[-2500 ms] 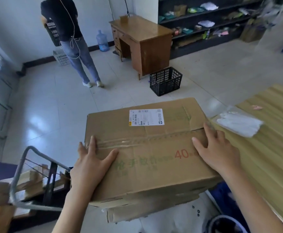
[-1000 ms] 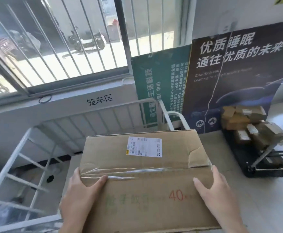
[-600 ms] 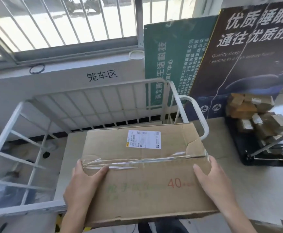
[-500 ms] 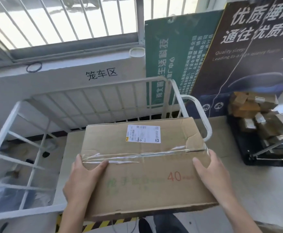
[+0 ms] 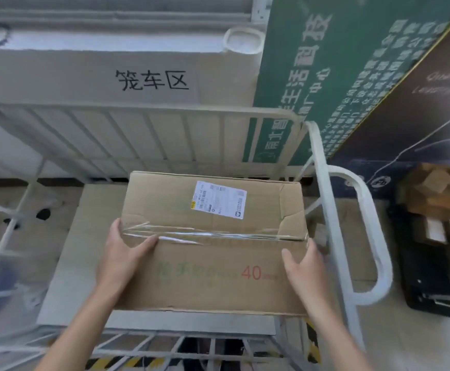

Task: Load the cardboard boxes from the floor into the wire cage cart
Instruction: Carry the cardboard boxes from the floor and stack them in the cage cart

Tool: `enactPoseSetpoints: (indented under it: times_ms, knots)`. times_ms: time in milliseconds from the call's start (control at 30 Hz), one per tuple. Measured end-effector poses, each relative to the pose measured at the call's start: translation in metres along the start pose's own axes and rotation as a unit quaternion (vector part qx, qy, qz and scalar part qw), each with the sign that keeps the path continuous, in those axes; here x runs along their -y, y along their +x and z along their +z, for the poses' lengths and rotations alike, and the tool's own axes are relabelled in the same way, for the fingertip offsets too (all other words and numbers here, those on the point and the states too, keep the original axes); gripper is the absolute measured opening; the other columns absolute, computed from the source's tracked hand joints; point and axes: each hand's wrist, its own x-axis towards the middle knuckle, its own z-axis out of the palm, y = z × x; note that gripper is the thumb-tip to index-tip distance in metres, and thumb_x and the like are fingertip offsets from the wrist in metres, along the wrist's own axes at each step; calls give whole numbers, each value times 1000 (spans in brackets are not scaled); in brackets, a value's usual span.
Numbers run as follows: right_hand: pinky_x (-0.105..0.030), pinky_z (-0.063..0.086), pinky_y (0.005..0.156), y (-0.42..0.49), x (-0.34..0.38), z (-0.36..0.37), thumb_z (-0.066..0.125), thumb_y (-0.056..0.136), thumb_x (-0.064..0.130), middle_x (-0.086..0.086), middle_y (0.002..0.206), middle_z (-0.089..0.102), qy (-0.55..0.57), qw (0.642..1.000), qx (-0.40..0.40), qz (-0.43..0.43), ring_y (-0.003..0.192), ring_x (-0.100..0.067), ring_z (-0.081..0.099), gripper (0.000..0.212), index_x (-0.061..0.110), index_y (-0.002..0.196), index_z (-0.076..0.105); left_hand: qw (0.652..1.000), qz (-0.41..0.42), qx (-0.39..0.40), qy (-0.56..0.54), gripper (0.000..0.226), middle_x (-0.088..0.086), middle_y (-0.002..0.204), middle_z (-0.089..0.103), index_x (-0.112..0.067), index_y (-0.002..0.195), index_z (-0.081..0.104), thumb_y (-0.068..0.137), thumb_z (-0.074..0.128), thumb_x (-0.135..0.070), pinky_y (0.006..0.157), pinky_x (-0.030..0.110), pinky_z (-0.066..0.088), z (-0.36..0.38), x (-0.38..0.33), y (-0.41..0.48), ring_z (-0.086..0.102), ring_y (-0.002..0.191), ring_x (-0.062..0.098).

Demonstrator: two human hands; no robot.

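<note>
The cardboard box (image 5: 213, 210) hangs level inside the wire cage cart (image 5: 138, 109), above its flat base and close to the right-hand side; whether it rests on the base I cannot tell. Its long axis runs left to right, parallel to the cart's back, label face up, the red "40" reading toward the person. The left grip (image 5: 123, 259) clasps the left end and the right grip (image 5: 305, 266) the right end, thumbs on top.

Bare left grip (image 5: 123, 259), bare right grip (image 5: 305, 266)
</note>
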Motion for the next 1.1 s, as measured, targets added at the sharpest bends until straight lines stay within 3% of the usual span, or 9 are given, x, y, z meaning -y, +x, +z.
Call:
enactPoseSetpoints:
  times_ms: [167,333,533,700,767,867,933,1000,1100]
  knots:
    - [-46,45,96,48,-36,100,58,91,42,-14,158,23,-85,995,33,38,133,-38,43,88,21,157,3,996,-70,48,10,108,-4,146,49,-33,147,23,59,74,-71,102,44,42,68,72,57,51,129,25]
    - [-52,45,99,105,-80,179,61,88,37,-19,150,34,-111,989,51,81,130,-40,44,86,23,157,10,992,-92,78,38,92,-5,142,53,-33,141,33,65,75,-64,90,36,40,140,135,109,54,126,24]
    - [-53,43,98,173,-150,238,62,89,37,-20,150,35,-124,989,13,75,133,-39,40,84,22,156,14,990,-63,124,-12,99,-9,153,39,-23,152,24,73,78,-51,109,33,35,240,189,165,41,137,13]
    - [-52,40,103,212,-204,280,62,93,29,-20,156,27,-134,989,-5,66,140,-39,31,81,17,156,14,983,-48,167,-53,74,-25,122,55,-31,138,36,77,78,-29,78,6,41,307,228,190,57,106,3]
    - [-52,37,107,220,-222,292,61,93,27,-19,157,24,-139,988,0,69,142,-38,28,76,16,155,20,982,-35,177,-57,66,-38,110,57,-55,120,39,77,76,-22,72,0,38,321,241,192,59,100,-7]
    - [-54,28,115,218,-240,303,57,95,30,-15,160,11,-161,986,-1,41,147,-37,15,73,19,155,17,985,49,164,-15,74,-36,137,43,-68,128,28,83,70,-27,100,19,39,325,254,182,42,127,-9]
    - [-58,20,118,204,-249,309,53,96,35,-16,162,0,-232,972,-10,-28,149,-39,6,70,19,155,17,969,141,121,159,82,3,162,16,-33,153,15,87,63,-39,116,41,25,330,266,167,17,148,21]
    - [-62,13,118,178,-256,320,46,97,46,-21,163,-4,-303,947,6,-105,150,-40,-2,70,19,156,19,914,253,142,283,87,17,163,5,-21,156,12,87,52,-56,118,52,12,339,275,138,4,150,33]
    - [-67,8,115,143,-265,340,24,92,70,-22,163,-7,-390,906,114,-122,149,-42,-10,82,25,158,6,858,306,225,345,93,21,162,5,-21,156,21,82,37,-76,115,62,10,353,281,98,-1,150,39]
